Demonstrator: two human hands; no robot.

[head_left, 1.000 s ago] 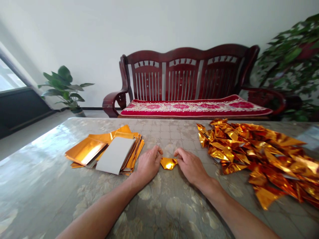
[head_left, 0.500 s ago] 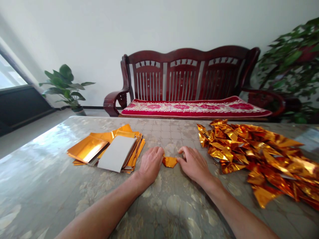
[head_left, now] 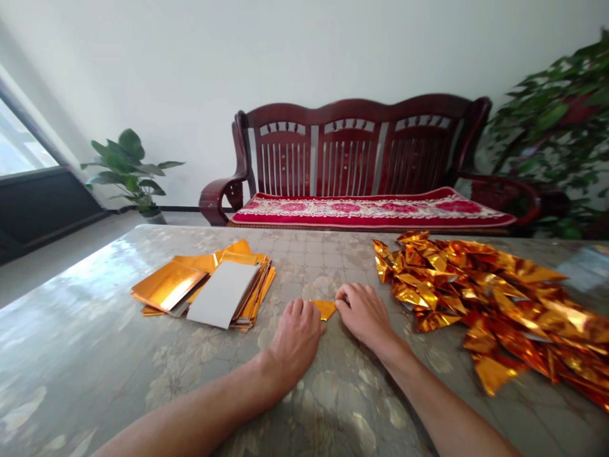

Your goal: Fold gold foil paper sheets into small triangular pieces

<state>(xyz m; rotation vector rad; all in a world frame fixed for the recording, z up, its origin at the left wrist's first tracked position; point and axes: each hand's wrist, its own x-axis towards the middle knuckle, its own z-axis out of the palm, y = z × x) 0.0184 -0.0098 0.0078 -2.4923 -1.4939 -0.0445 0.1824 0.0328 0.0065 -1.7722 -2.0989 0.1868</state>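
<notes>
Head view shows a small folded gold paper [head_left: 326, 309] lying on the surface [head_left: 118, 368]. The left hand [head_left: 297, 331] covers its left end, fingers curled, their grip hidden; the right hand [head_left: 366, 313] bends its fingers at the right tip, whether clamped I cannot tell.

Living room (wooden settee [head_left: 349, 141])
</notes>
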